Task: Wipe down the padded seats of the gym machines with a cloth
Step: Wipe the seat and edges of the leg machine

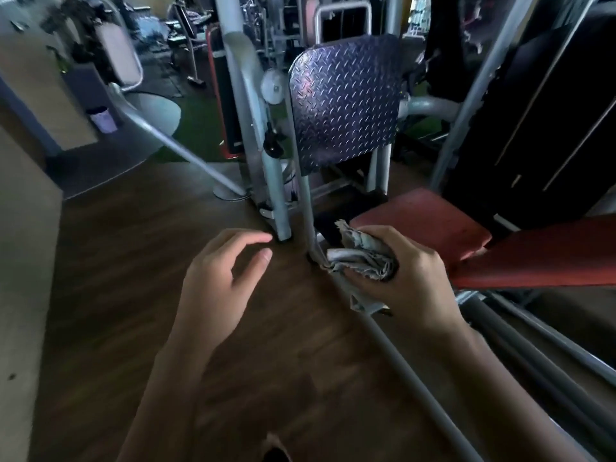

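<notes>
The grey machine frame (280, 181) stands over a dark wood-look floor (133, 261), its checker-plate footplate (346, 101) tilted up toward us. Low on the right lies the red padded seat (423, 218), its vinyl dull and slightly scuffed, running out of view at the right edge. The right hand (406, 275) hovers just beside the seat's near corner, fingers (366, 278) clamped round a crumpled grey cloth (360, 258) with a loose tail hanging below. The left hand (216, 278) is empty, fingers spread and curled. The background machines are blurred and dim.
</notes>
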